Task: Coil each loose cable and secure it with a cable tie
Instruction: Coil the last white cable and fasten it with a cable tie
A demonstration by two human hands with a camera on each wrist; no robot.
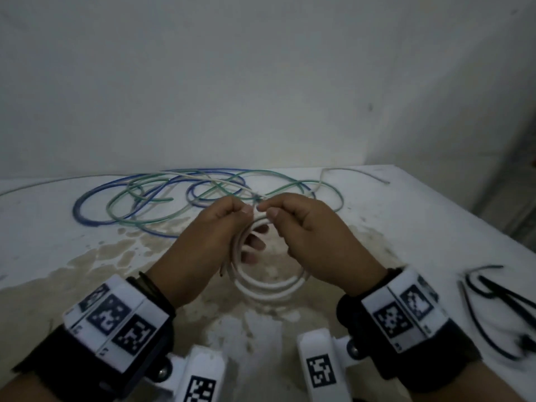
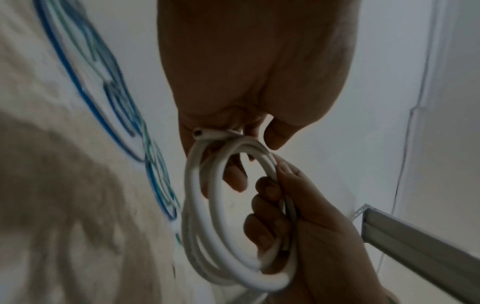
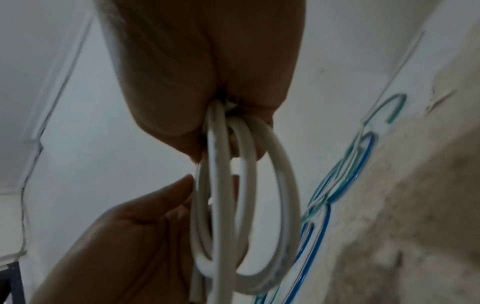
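Note:
A white cable (image 1: 271, 285) wound into a coil of several loops hangs between my two hands above the table. My left hand (image 1: 242, 211) grips the coil's left side, fingers through the ring, thumb and forefinger pinching at its top. My right hand (image 1: 271, 213) pinches the top of the coil right beside it. In the left wrist view a cut cable end (image 2: 198, 133) sticks out under the left hand (image 2: 249, 131), and the right hand's fingers (image 2: 270, 216) curl round the loops. The right wrist view shows the coil (image 3: 244, 205) hanging from the right hand (image 3: 228, 115).
Loose blue cable (image 1: 87, 219), green cable (image 1: 124, 204) and thin white cable (image 1: 353, 171) lie tangled at the back of the stained white table (image 1: 420, 227). Black cable ties (image 1: 493, 300) lie at the right edge. A wall stands behind the table.

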